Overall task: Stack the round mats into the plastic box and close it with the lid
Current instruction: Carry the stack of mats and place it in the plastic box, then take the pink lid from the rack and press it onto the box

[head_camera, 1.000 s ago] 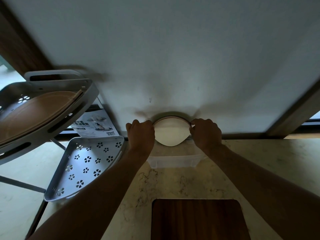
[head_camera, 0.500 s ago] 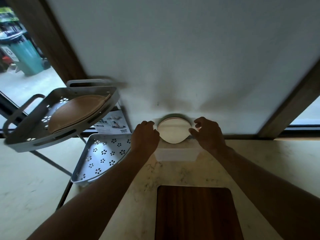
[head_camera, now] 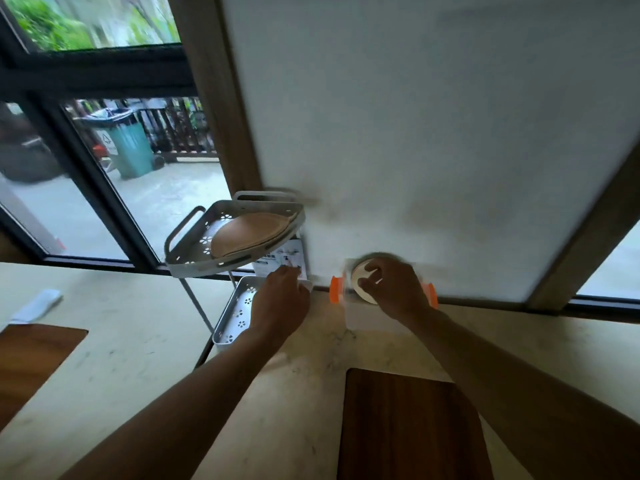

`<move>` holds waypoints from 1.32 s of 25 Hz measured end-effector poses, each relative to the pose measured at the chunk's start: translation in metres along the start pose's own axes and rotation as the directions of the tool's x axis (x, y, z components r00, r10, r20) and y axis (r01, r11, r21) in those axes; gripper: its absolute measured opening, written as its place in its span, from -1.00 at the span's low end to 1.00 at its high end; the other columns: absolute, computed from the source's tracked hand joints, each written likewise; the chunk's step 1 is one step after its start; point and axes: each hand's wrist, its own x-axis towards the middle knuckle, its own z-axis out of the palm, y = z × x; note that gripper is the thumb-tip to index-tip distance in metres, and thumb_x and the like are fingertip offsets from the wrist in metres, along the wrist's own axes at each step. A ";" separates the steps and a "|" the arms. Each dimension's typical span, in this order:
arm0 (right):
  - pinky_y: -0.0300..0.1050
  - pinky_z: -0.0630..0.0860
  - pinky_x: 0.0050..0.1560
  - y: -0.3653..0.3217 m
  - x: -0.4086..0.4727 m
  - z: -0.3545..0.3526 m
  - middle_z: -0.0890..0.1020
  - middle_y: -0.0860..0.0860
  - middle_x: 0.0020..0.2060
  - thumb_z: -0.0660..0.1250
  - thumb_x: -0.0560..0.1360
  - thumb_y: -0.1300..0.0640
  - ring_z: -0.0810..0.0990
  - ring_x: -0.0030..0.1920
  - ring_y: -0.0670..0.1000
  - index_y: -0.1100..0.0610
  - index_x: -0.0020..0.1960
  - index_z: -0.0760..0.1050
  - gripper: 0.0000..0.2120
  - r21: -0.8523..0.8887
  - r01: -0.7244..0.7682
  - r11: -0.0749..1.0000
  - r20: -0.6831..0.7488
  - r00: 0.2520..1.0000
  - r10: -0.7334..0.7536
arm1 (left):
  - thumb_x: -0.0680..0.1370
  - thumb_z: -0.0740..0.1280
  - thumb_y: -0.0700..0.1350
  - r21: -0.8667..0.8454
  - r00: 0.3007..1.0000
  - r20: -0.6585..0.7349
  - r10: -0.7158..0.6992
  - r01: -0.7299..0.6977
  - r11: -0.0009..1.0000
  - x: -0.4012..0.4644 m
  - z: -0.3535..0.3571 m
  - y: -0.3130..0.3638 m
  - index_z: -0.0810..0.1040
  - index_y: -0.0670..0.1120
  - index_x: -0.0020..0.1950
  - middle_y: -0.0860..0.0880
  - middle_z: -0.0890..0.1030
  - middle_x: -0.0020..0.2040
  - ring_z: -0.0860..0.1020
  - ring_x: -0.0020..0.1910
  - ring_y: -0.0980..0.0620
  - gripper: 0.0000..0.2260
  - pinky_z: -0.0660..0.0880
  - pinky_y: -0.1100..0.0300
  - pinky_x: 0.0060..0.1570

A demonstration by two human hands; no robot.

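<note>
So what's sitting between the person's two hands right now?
In the head view, between the left hand and right hand: only the orange latch of the plastic box and bare countertop.
</note>
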 end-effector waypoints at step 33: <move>0.10 0.70 -0.19 -0.168 0.081 0.102 0.71 0.20 -0.34 0.46 0.47 0.19 0.72 -0.38 0.12 0.33 -0.06 0.55 -0.80 0.580 -0.483 0.656 0.210 0.867 0.452 | 0.50 0.39 -0.19 0.026 0.940 -0.280 0.195 -0.196 0.980 0.052 -0.066 -0.079 0.70 -0.14 -0.11 -0.08 0.65 -0.16 0.58 -0.19 -0.08 -0.91 0.60 0.03 -0.30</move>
